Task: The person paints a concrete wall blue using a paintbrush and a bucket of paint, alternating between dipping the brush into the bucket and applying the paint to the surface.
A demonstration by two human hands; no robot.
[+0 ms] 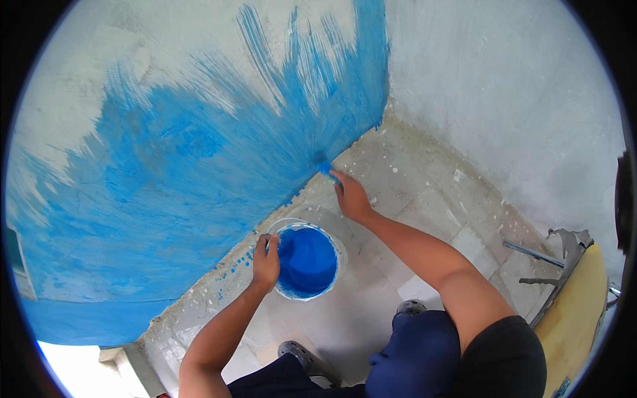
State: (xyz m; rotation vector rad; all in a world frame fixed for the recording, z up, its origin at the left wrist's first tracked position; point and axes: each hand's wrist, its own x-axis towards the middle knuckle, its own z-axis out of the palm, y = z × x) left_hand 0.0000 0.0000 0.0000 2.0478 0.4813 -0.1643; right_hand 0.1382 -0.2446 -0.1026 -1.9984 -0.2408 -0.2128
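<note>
My right hand [352,196] grips a brush [324,168] with blue on it, held against the lower edge of the blue-streaked wall [166,166], where it meets the floor. My left hand [265,265] is closed on the left rim of a white bucket [337,259] that holds bright blue paint [308,262], its wire handle lying toward the wall. The brush handle is mostly hidden by my fingers.
A pale bare wall [497,79] meets the painted one at a corner. A yellow board [564,312] with metal legs and torn edging leans at the lower right. The tiled floor [418,186] has paint spatters. My feet in clogs [295,358] are below the bucket.
</note>
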